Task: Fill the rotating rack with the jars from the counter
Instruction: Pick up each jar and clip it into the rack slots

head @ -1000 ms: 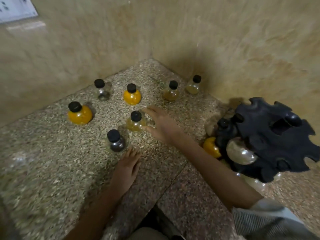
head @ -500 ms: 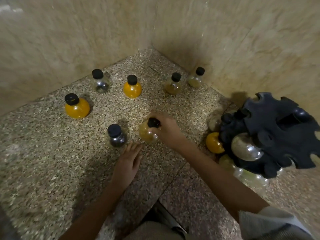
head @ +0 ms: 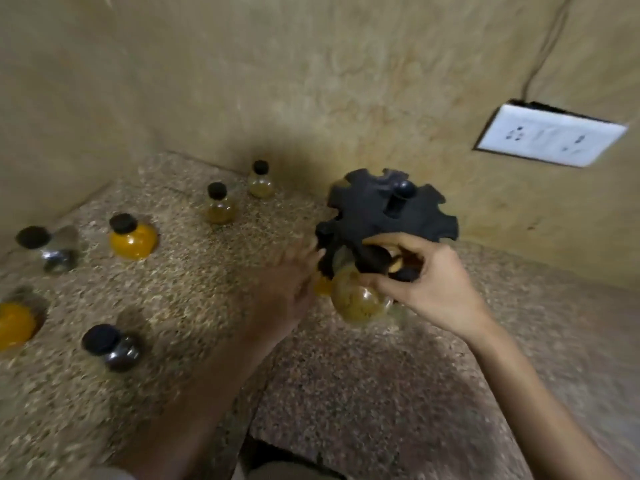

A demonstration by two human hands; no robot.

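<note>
From the head view, the job looks well under halfway. The right hand (head: pixel 426 282) holds a jar of mustard-brown powder (head: pixel 356 299) against the near side of the black rack (head: pixel 391 216), which stands at the far right of the counter (head: pixel 381 393) by the wall. Its fingers and thumb are curled around the jar's neck and black cap, pinching it. The round body hangs below the rack's notched top disc, so this jar seems to be at a slot but not yet seated.

The left hand (head: pixel 287 289) is blurred. Its fingers look stretched out toward the rack's left edge, and I cannot tell whether they touch it.

Six jars wait on the counter, all capped in black:
- a pale yellow jar (head: pixel 259 180), far, in the corner
- an amber jar (head: pixel 219 204) just left of it
- an orange jar (head: pixel 131 237)
- a clear jar (head: pixel 45 247) with a little grey at its bottom
- a second orange jar (head: pixel 14 323), cut off at the left edge
- a dark jar (head: pixel 110 348), nearest

In the rack, only a glimpse of orange (head: pixel 322 285) shows low down. Its other slots are hidden or too blurred to tell.
</note>
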